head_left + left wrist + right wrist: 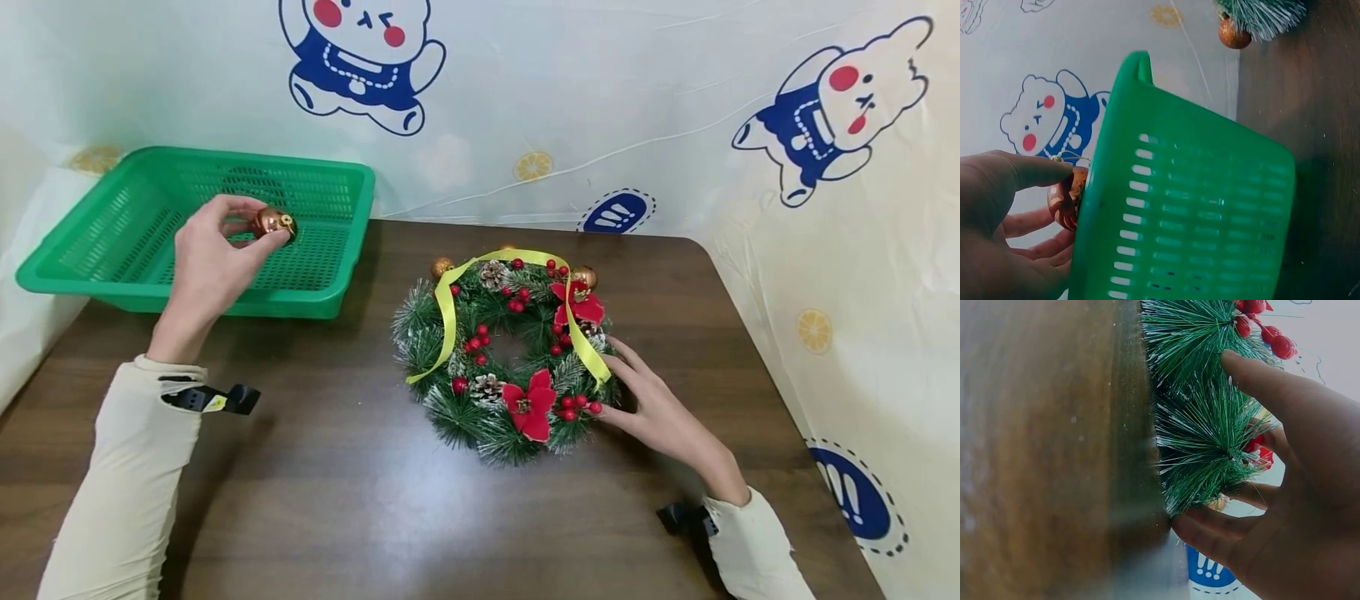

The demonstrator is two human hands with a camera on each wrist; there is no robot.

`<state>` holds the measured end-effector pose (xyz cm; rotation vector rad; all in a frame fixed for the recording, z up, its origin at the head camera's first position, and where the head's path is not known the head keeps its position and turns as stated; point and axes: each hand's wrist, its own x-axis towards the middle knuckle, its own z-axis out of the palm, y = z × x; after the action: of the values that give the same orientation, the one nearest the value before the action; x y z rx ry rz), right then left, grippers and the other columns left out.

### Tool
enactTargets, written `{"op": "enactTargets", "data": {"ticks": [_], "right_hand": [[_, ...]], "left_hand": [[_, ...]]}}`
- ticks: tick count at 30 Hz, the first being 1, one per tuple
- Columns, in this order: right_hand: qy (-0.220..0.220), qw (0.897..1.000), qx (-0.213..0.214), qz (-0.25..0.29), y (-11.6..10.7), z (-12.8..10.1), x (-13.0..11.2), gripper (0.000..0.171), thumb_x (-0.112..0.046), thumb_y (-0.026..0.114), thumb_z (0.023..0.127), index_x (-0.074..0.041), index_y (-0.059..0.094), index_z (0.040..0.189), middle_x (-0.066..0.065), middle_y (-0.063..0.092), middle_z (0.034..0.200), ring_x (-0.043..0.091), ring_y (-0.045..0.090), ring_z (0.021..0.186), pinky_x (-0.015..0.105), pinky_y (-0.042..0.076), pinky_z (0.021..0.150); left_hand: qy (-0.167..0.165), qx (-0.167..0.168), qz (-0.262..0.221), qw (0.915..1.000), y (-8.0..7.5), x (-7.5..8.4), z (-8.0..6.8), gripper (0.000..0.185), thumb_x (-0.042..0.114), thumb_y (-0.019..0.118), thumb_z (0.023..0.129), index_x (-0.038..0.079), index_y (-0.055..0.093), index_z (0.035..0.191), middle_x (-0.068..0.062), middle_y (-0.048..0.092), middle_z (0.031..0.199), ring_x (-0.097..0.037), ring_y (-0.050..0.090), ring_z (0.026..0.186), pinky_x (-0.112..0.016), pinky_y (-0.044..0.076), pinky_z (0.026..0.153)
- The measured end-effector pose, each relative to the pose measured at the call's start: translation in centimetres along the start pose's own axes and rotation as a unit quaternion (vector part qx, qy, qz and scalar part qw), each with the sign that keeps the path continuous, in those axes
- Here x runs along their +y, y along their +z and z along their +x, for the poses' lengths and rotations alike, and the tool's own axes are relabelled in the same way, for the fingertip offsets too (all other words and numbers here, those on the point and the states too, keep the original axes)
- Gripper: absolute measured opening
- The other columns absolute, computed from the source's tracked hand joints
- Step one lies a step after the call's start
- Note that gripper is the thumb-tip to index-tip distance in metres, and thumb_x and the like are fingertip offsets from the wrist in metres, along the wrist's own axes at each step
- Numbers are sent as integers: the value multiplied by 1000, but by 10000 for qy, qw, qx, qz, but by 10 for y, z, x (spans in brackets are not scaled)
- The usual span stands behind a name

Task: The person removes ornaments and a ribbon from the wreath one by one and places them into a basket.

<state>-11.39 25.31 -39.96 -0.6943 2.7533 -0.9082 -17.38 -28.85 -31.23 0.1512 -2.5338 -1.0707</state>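
Cream sleeves (123,475) over the table (322,508): bauble (267,222) in one hand, wreath (457,417) at the other

From my end, I have the left hand (213,258) pinching the shiny copper bauble between thumb and fingers, held over the green basket (247,305). Its gold cap shows, and the left wrist view catches a thin loop of string.

My right hand (660,417) is spread wide at the wreath's right edge, thumb and fingers well apart and touching the greenery. The wreath lies flat on the table, to the right of the basket, with a yellow ribbon (448,321) draped across its top and down both sides. I can see red flowers (529,406), berries (480,343) and pinecones (488,389) on it, and gold balls (584,277) at its far edge.

For writing, I can read only white exclamation marks (1209,567) on the blue ovals (619,211) of the printed sheet (480,92), which also carries cartoon bears (352,75) and orange slices (533,166). A yellow label (216,404) on the left wrist strap (187,398) is too small to make out.
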Motion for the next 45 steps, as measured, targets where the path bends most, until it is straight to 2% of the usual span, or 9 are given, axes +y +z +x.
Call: {"op": "enactTargets", "data": {"ticks": [5, 10, 14, 21, 26, 31, 34, 38, 45], "right_hand": [[-58, 9999, 52, 72, 2, 1, 2, 71, -43, 75, 89, -18, 45, 149, 9, 21, 163, 37, 30, 144, 68, 36, 104], [6, 9981, 142, 598, 3, 2, 7, 64, -37, 76, 88, -22, 50, 145, 6, 24, 162, 34, 39, 139, 63, 39, 104], [9, 9959, 206, 883, 2, 2, 10, 59, -33, 77, 89, -24, 52, 142, 3, 25, 161, 31, 48, 132, 56, 43, 104], [-1, 9960, 251, 863, 2, 1, 12, 59, -33, 77, 88, -23, 52, 141, 4, 25, 160, 31, 48, 132, 58, 42, 105], [1, 9965, 261, 799, 2, 1, 11, 60, -33, 78, 88, -24, 51, 142, 4, 25, 161, 32, 48, 132, 61, 41, 104], [-20, 9976, 278, 641, 3, 3, 10, 61, -35, 78, 88, -24, 51, 142, 4, 25, 161, 33, 38, 139, 66, 37, 104], [-11, 9978, 291, 603, 2, 3, 8, 61, -35, 77, 88, -24, 51, 141, 4, 25, 161, 33, 37, 140, 68, 36, 104], [19, 9977, 267, 624, 2, 2, 7, 61, -35, 77, 88, -23, 51, 142, 4, 24, 161, 33, 38, 139, 67, 36, 104], [-27, 9978, 263, 611, 4, 3, 8, 62, -36, 76, 88, -24, 50, 143, 5, 24, 161, 35, 32, 142, 68, 35, 104]], "left_hand": [[85, -189, 178, 9996, -1, -8, 0, 51, 37, 70, 92, 6, 58, 131, -15, 61, 124, -12, 55, 104, -10, 44, 77], [64, -497, 314, 9982, -2, -12, -1, 51, 37, 68, 94, 5, 55, 133, -20, 61, 125, -19, 51, 102, -28, 39, 74], [77, -791, 406, 9960, -2, -13, 0, 50, 36, 67, 95, 5, 55, 132, -22, 61, 123, -29, 51, 107, -36, 40, 73], [458, -1495, 714, 9851, 4, -12, 3, 44, 32, 70, 94, 2, 58, 125, -26, 62, 119, -41, 53, 112, -52, 42, 80], [408, -1643, 822, 9821, 5, -13, 3, 48, 33, 69, 94, 2, 56, 128, -28, 62, 120, -44, 52, 114, -57, 42, 82], [384, -1769, 960, 9788, 4, -14, 2, 51, 32, 68, 95, 0, 53, 131, -31, 58, 126, -48, 50, 118, -64, 42, 88], [440, -1753, 967, 9788, 4, -13, 2, 49, 29, 68, 95, 0, 53, 132, -32, 57, 129, -48, 50, 119, -65, 41, 90], [506, -1510, 785, 9841, 4, -12, 1, 44, 26, 66, 97, 0, 55, 131, -31, 58, 127, -47, 50, 118, -64, 42, 88], [598, -876, 540, 9929, 5, -9, -1, 53, 25, 61, 99, 5, 42, 144, -25, 62, 120, -39, 57, 100, -41, 40, 74]]}}
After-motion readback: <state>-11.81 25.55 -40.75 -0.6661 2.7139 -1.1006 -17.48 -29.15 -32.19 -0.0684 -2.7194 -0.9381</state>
